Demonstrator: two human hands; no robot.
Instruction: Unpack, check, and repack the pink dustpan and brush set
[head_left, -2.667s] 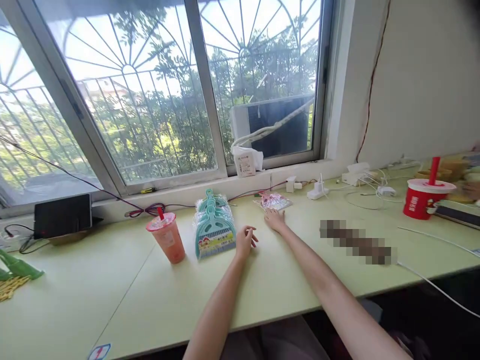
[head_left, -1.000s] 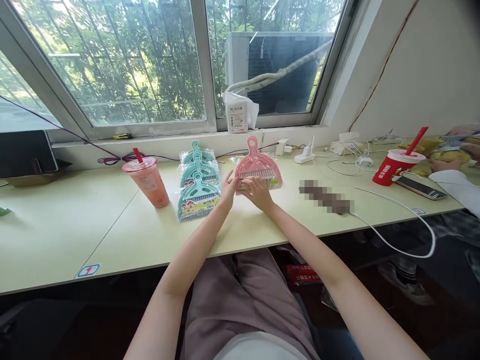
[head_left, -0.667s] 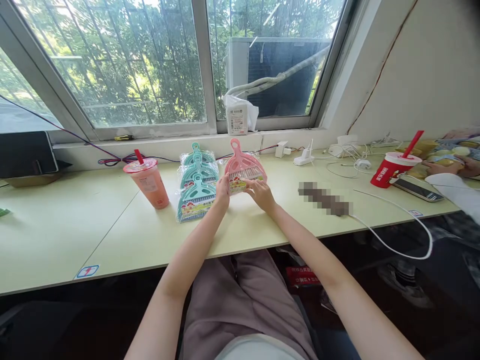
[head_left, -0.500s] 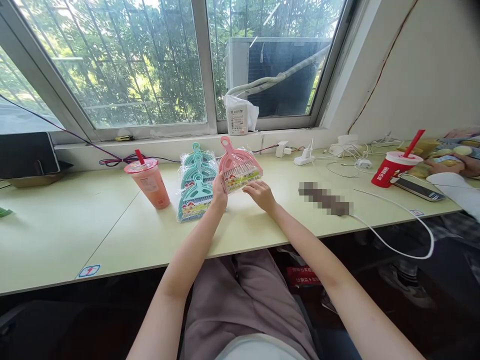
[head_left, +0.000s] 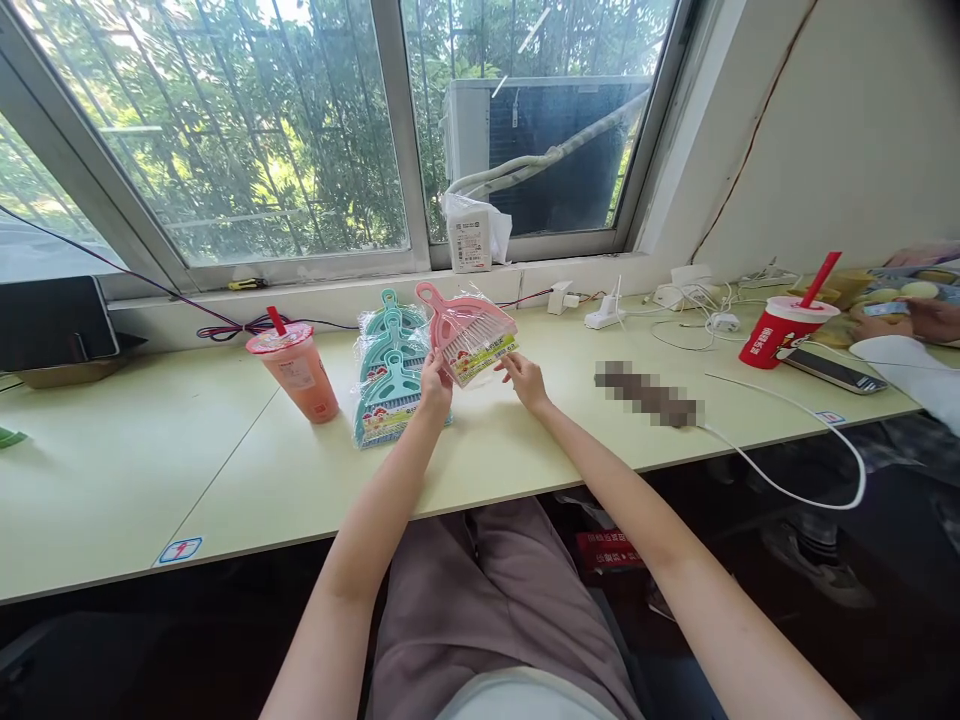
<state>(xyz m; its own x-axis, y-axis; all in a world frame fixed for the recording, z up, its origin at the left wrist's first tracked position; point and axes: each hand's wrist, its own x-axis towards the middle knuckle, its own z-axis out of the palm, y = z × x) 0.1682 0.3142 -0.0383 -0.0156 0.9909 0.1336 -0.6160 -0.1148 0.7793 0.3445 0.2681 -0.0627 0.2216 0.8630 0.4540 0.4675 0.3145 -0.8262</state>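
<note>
A pink mini dustpan-and-brush set (head_left: 465,330) in clear wrapping is lifted above the pale green table (head_left: 225,470), its handle tilted up to the left. My left hand (head_left: 435,385) grips its lower left corner. My right hand (head_left: 525,380) pinches the lower right edge by the label. Just left of my left hand lies a stack of teal dustpan sets (head_left: 390,380) in plastic wrap.
A pink drink cup (head_left: 296,372) with a red straw stands left of the teal stack. At the right are a red cup (head_left: 784,330), a phone (head_left: 832,370), a white cable (head_left: 795,440), chargers and another person's sleeve (head_left: 907,365). A dark tablet (head_left: 52,325) leans at the far left.
My right hand fetched the pink set from the back of the table. Both hands then lifted it and turned its handle leftward, toward the teal stack.
</note>
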